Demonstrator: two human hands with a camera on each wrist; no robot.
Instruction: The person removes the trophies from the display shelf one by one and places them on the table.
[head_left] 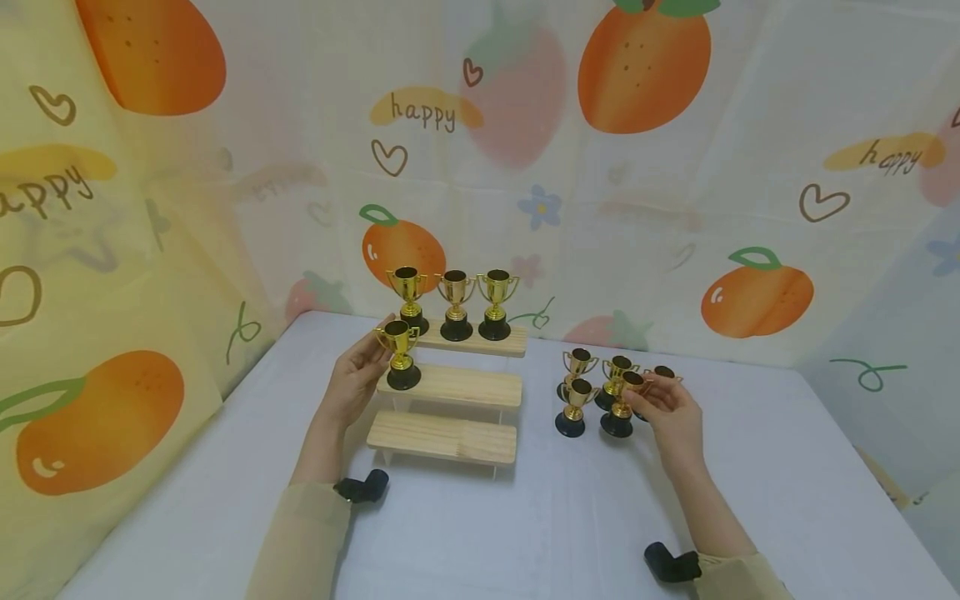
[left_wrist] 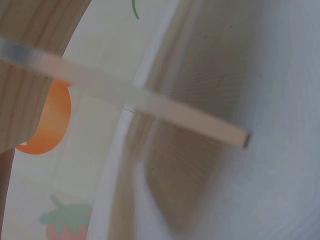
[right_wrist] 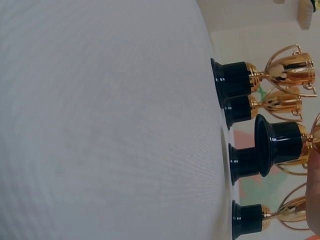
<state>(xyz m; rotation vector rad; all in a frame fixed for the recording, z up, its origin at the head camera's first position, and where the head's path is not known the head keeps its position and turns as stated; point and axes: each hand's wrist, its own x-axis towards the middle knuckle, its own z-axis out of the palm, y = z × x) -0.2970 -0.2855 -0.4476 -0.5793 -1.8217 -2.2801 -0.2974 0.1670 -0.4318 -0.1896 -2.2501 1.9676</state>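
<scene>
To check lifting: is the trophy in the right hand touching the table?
Apart: the right wrist view shows the held trophy, base raised above the table.

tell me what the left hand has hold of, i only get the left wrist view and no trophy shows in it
Observer: In the head view, the left hand holds a gold trophy at the left end of the middle shelf.
Operator: ok and the other side
Observer: The right hand pinches another trophy; the right wrist view shows its black base raised off the white cloth.
Operator: what's up top
Observer: Three trophies stand in a row on the top shelf.
</scene>
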